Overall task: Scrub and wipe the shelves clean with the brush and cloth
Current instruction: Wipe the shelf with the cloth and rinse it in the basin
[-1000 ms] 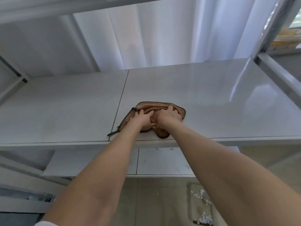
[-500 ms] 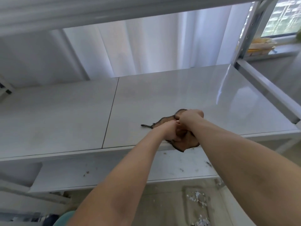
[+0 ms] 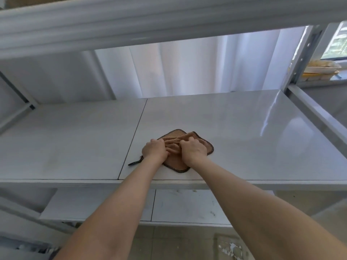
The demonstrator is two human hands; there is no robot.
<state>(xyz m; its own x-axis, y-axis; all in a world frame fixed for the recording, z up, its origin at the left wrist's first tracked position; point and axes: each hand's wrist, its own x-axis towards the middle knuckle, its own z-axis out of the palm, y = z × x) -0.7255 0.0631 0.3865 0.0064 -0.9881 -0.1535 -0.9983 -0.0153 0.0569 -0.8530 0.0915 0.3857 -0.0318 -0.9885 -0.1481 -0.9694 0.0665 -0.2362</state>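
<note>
The wiping step was in hand. The brown cloth [image 3: 176, 163] lay bunched on the middle shelf [image 3: 244, 139], near its front edge and just right of the seam. The left hand [image 3: 155, 150] at the cloth's 9 o'clock and the right hand [image 3: 193, 151] at its 3 o'clock both gripped it with curled fingers. The next move probably called for an even, firm push toward 12 o'clock. The speckled lower shelf [image 3: 187, 205] at 6 o'clock looked unwiped.
</note>
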